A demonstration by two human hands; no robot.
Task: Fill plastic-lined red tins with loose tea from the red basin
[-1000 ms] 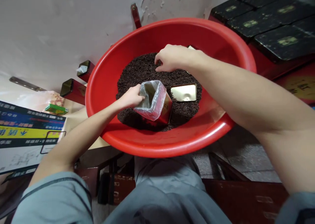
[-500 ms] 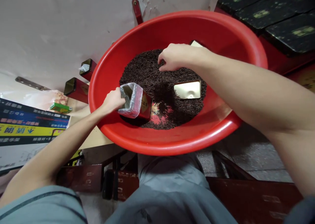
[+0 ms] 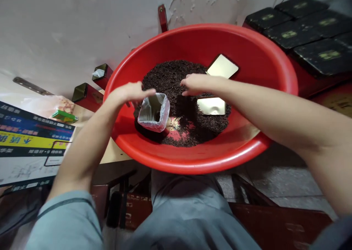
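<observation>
1. Palm down, flat and empty: left hand [image 3: 129, 93], fingertips just above the near rim of lined tin [image 3: 154, 112].
2. Right hand [image 3: 196, 84] loosely spread, nothing gripped, over tea leaves [image 3: 167, 76], farther off.
3. Lined tin upright, mouth up, between both hands, inside red basin [image 3: 209, 158].

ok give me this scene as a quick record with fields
container: red basin, dark tea leaves inside
tin: bag-lined tin standing in the basin, mouth open
left: left hand palm down by the tin's rim, contact unclear
right: right hand low over the leaves
lids: gold lid on the leaves; second gold lid against the far wall
</observation>
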